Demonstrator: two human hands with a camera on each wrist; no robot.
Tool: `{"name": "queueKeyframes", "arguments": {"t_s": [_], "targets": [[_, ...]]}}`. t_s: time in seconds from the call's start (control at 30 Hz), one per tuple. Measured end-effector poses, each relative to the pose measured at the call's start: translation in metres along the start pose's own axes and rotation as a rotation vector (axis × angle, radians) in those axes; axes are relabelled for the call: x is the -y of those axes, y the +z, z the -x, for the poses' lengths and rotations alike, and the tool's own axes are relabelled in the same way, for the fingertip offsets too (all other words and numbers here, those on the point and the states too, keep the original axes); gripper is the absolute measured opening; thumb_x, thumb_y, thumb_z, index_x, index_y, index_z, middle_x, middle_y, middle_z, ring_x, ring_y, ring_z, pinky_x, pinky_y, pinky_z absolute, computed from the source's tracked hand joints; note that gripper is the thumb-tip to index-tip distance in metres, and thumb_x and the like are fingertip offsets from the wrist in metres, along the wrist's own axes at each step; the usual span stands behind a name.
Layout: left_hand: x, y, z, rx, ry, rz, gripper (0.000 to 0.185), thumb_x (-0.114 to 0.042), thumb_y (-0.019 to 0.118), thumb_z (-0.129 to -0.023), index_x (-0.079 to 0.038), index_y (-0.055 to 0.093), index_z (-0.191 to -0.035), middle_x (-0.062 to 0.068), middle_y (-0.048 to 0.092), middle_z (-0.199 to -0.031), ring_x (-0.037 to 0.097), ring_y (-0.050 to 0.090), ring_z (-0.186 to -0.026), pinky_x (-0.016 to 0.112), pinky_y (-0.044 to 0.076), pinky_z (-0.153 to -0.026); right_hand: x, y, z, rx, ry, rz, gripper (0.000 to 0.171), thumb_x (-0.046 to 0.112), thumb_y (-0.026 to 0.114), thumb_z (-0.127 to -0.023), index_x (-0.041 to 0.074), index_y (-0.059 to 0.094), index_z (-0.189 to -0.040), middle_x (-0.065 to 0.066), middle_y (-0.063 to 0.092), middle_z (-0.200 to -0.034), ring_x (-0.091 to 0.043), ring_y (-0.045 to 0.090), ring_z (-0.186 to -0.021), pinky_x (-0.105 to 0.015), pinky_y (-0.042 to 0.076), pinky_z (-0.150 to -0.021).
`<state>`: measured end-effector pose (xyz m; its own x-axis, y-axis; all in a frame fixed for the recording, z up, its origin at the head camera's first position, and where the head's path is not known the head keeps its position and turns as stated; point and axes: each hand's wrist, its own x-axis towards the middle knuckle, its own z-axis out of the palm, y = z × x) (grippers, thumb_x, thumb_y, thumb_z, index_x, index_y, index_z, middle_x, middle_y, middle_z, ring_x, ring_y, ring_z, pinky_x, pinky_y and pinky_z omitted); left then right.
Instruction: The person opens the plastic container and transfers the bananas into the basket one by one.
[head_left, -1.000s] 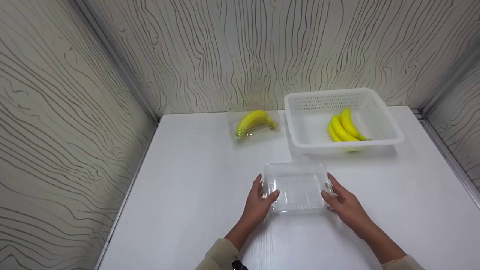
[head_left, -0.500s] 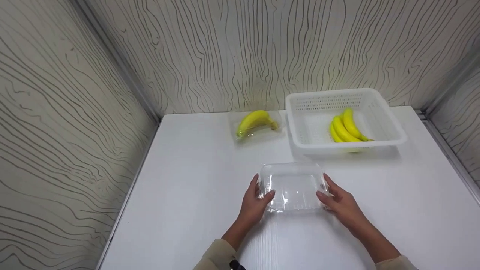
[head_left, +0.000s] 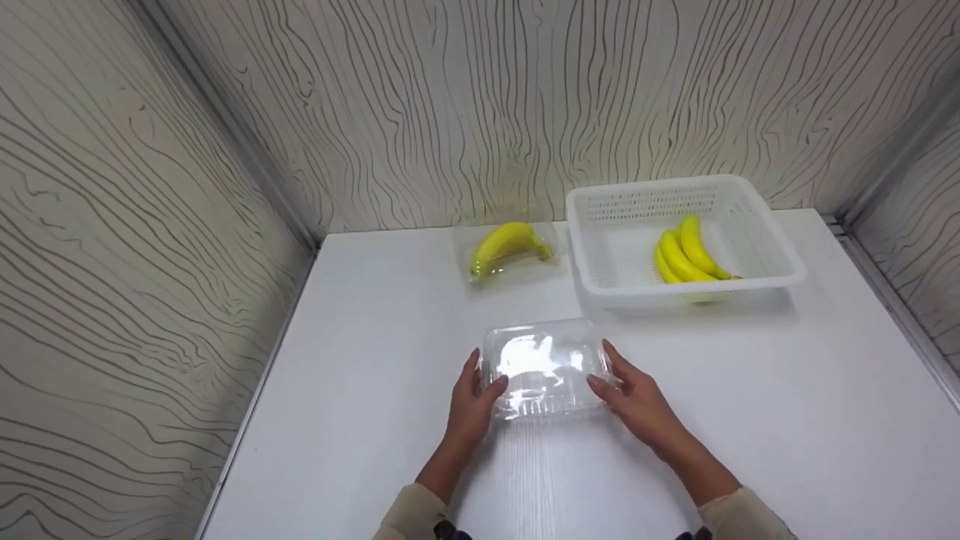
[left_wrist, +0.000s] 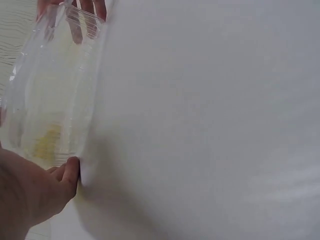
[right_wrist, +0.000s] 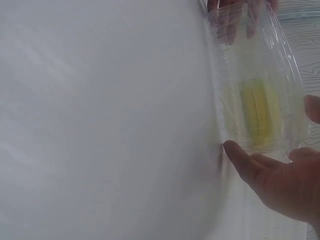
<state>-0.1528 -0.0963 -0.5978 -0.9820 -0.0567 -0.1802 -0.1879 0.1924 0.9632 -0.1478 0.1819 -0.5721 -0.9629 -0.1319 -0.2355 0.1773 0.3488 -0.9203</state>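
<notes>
A clear plastic clamshell box point(head_left: 547, 367) is held between both hands, close over the front middle of the white table. My left hand point(head_left: 470, 409) grips its left side, thumb on the top and fingers along the outer wall. On the opposite side my right hand point(head_left: 641, 405) holds it the same way. The left wrist view shows the left hand point(left_wrist: 37, 187) at one end of the box point(left_wrist: 60, 85). In the right wrist view the right hand point(right_wrist: 280, 180) supports the near end, and yellow shows through the plastic point(right_wrist: 240, 65).
Behind the hands, a single banana point(head_left: 499, 244) lies in another clear plastic container point(head_left: 517, 274). To its right stands a white perforated basket point(head_left: 600, 288) with several bananas point(head_left: 686, 259) inside. A wood-patterned wall point(head_left: 517, 105) closes off the table's back.
Both hands have carried the box to the left over the table. Its top now catches a bright glare. The basket and the bananas have stayed in place.
</notes>
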Motion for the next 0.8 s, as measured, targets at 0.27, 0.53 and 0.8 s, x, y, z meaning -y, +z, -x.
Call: {"name": "queueKeyframes", "arguments": {"t_s": [0.27,0.53,0.8], "targets": [[-0.004,-0.009,0.004,-0.109,-0.066,0.038,0.085,-0.035,0.067,-0.099,-0.009,0.026,-0.17,0.026,0.026,-0.176,0.049,0.024,-0.163,0.066,0.025,-0.131,0.009,0.025,-0.007,-0.003,-0.046,-0.015,0.084,0.045,0.065,-0.105,0.02,0.021,-0.172,-0.013,0.027,-0.177,-0.041,0.036,-0.16,-0.056,0.046,-0.121],[-0.001,-0.025,0.01,-0.204,-0.094,-0.041,0.098,-0.049,0.075,-0.096,-0.011,0.024,-0.171,0.023,0.022,-0.178,0.048,0.02,-0.165,0.065,0.023,-0.132,0.016,0.049,-0.014,0.019,-0.067,-0.069,0.083,0.043,0.067,-0.104,0.02,0.024,-0.172,-0.009,0.026,-0.178,-0.036,0.021,-0.166,-0.06,0.027,-0.131],[-0.001,-0.053,0.011,-0.234,-0.159,-0.055,0.09,-0.042,0.067,-0.1,-0.01,0.022,-0.171,0.025,0.019,-0.178,0.05,0.019,-0.164,0.068,0.027,-0.129,0.025,0.079,-0.017,0.038,-0.078,-0.081,0.084,0.042,0.07,-0.103,0.021,0.025,-0.171,-0.01,0.028,-0.177,-0.04,0.03,-0.163,-0.061,0.032,-0.129]]}}
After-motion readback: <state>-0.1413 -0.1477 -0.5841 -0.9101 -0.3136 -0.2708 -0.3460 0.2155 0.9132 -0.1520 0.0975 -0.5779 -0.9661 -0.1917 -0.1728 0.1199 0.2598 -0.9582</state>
